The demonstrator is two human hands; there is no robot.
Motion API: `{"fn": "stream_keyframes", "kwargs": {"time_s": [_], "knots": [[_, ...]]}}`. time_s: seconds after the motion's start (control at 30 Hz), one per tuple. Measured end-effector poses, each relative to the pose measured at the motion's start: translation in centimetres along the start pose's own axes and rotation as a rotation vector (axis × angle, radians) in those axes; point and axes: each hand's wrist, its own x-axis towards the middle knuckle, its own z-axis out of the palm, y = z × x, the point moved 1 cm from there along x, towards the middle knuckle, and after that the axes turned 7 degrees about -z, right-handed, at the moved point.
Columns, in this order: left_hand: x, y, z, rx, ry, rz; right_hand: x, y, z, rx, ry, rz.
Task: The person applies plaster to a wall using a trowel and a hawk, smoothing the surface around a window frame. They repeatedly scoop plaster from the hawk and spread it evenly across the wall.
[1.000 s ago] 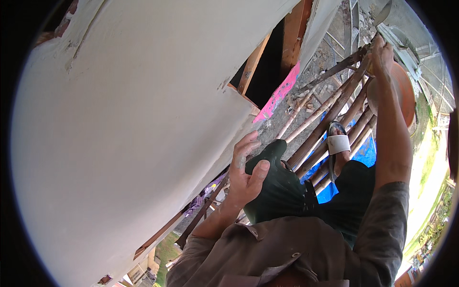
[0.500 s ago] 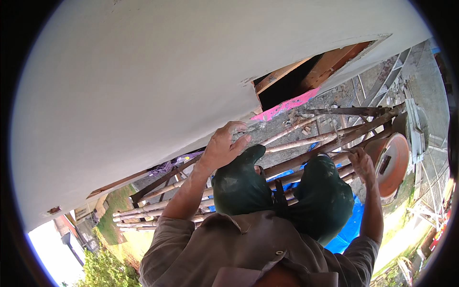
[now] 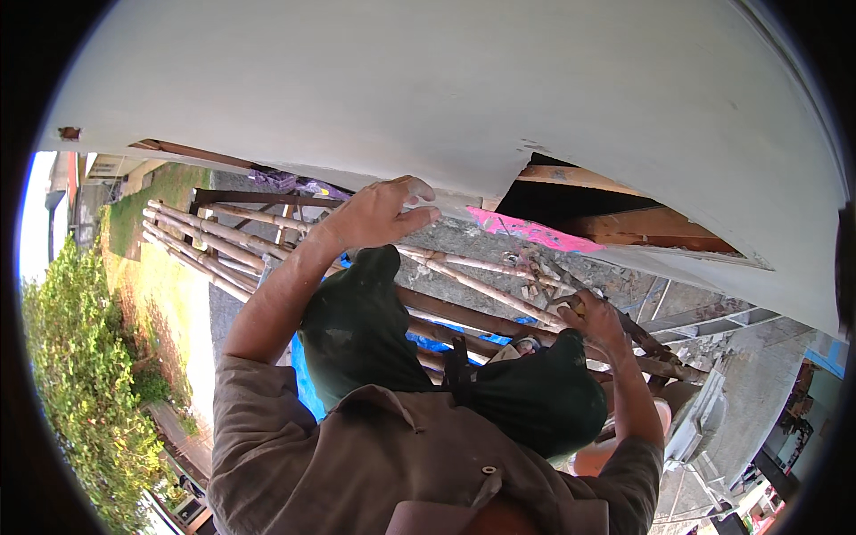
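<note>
My left hand [image 3: 382, 214] is raised close to the lower edge of a smooth white panel [image 3: 357, 98]. Its fingers are curved, the thumb stands apart, and nothing shows between them. My right hand [image 3: 599, 325] is closed above my right knee, with a small yellowish bit showing at its fingers; what it holds is mostly hidden. Beyond that hand, a dark opening [image 3: 571, 207] in the panel exposes wooden beams [image 3: 642, 227]. A ragged pink strip [image 3: 530, 230] runs along the opening's near edge.
I am perched on bamboo poles [image 3: 223, 236] of a scaffold, knees bent. Blue sheeting [image 3: 306, 383] shows below. A metal ladder [image 3: 722, 323] lies at the right, near rubble on the ground. A leafy tree [image 3: 76, 374] stands at the left.
The view has turned to the right, so the opening looks tilted differently. My right hand has moved inward from the reddish tub, nearer the opening. My left hand stays raised and open.
</note>
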Motion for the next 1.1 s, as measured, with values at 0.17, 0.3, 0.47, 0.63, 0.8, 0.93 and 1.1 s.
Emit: {"fn": "stream_keyframes", "kwargs": {"time_s": [0.17,0.3,0.47,0.63,0.8,0.93,1.1], "knots": [[0.8,-1.3,-0.8,0.047,-0.098,-0.059,0.4,0.2,0.6,-0.123,-0.019,-0.019],[2.6,-1.5,-1.2,0.108,-0.215,0.032,0.5,0.6,3.0,-0.029,0.045,0.135],[5.4,-3.8,0.5,0.171,-0.422,0.171,1.9,4.1,8.6,0.059,0.002,0.565],[6.7,-3.8,1.2,0.168,-0.628,0.241,2.5,2.4,13.7,-0.043,-0.33,0.693],[7.7,-6.1,2.5,-0.195,-0.669,0.164,-0.5,-6.6,11.4,-0.023,0.003,0.528],[8.8,-4.5,2.2,-0.275,-0.55,0.208,-3.4,-13.2,11.5,0.275,0.493,0.425],[10.4,-4.5,3.2,-0.272,-0.602,0.164,-2.1,-15.3,14.8,0.561,0.644,0.44]]}}
